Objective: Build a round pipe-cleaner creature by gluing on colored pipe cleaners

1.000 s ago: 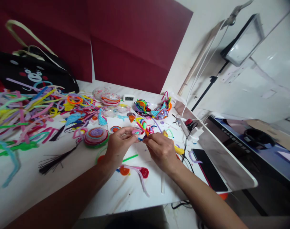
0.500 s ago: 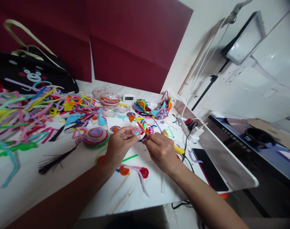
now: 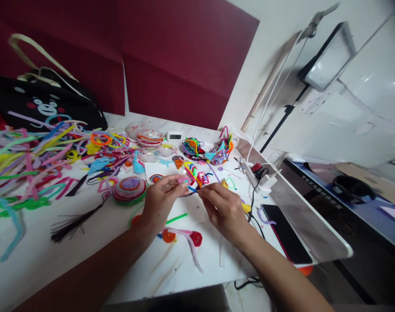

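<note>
Pinching small pink-blue pipe-cleaner piece (image 3: 187,184) between left hand (image 3: 158,201) and right hand (image 3: 223,209), both closed; barely shifted since earlier; coiled disc (image 3: 130,190) at 9 o'clock.

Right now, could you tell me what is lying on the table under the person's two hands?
Below the left hand and right hand lie a green stick and a pink pipe cleaner with red coiled ends on the white table. The palms cover whatever is directly beneath.

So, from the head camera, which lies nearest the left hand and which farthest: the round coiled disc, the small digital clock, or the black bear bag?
1. Round coiled disc, just left of the left hand.
2. Small digital clock, further back on the table.
3. Black bear bag, far back left.
</note>
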Demonstrator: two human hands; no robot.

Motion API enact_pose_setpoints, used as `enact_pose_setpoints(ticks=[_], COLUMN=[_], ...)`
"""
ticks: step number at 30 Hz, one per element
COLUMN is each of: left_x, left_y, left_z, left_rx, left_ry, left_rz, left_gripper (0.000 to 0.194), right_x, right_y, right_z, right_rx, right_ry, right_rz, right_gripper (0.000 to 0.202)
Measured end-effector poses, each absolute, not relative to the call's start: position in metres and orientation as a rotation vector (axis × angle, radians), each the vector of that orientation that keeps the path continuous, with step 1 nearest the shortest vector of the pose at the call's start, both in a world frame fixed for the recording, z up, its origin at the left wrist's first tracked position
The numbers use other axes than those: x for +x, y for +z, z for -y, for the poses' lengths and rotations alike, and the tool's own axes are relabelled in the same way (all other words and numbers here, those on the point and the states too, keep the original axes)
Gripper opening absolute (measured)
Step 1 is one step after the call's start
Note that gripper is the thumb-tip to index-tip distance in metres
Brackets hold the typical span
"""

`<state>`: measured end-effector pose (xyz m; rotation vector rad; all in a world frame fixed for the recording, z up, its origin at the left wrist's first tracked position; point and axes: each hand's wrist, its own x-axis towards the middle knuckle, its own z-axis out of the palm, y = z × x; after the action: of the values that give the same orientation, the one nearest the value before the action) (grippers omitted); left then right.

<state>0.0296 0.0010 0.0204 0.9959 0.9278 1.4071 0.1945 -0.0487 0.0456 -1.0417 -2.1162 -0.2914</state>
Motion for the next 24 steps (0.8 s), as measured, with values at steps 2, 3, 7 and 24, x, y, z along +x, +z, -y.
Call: enact_pose_setpoints(ticks=[2, 3, 7, 24], left_x=[0.030, 0.030, 0.028, 0.030], left_y=[0.021, 0.022, 0.021, 0.020], left_z=[0.000, 0.000, 0.001, 0.000], left_rx=[0.980, 0.977, 0.985, 0.982], left_ry=[1.405, 1.406, 1.419, 1.438], left_rz=[-0.919, -0.913, -0.891, -0.961], left_gripper=[0.033, 0.033, 0.032, 0.039], right_x=[0.192, 0.191, 0.186, 0.178], right_y=[0.045, 0.045, 0.044, 0.047], right_z=[0.047, 0.046, 0.038, 0.028], right_rx=[-1.026, -1.020, -1.035, -1.091], right_ry=[-0.300, -0.309, -0.363, -0.534], right_rz=[2.095, 2.088, 2.086, 2.145], right_gripper=[0.023, 0.023, 0.024, 0.024])
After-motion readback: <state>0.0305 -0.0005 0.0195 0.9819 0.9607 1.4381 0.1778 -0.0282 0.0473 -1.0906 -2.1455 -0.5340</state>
